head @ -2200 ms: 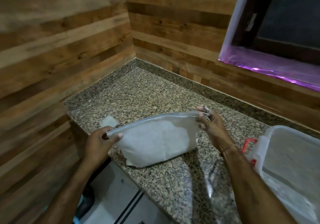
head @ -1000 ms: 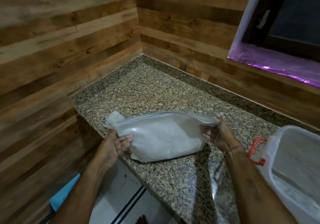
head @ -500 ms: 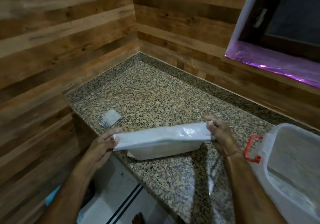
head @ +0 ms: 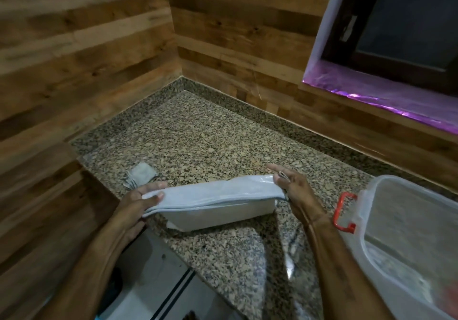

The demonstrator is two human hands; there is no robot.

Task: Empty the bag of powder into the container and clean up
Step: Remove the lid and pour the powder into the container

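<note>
On the counter [head: 210, 134], left hand [head: 135, 205] and right hand [head: 295, 188] pinch the folded top of the bag [head: 213, 195]: soft, probably bottom-heavy, support underneath.

We hold the bag of powder [head: 213, 194] by its two ends. Our left hand [head: 137, 208] pinches the left end with the thumb on top, and our right hand [head: 296, 191] pinches the right end. Between the two grips the pale, glossy plastic top is folded flat toward us and stretched into a long band. Below that fold, under both grips, the white filled body rests on the counter [head: 198, 134]. The container [head: 406, 240] stands to the right of our right-hand grip, near the bag but apart from it. It is a translucent plastic tub with a red latch [head: 343, 212] on the side facing that grip.
</note>
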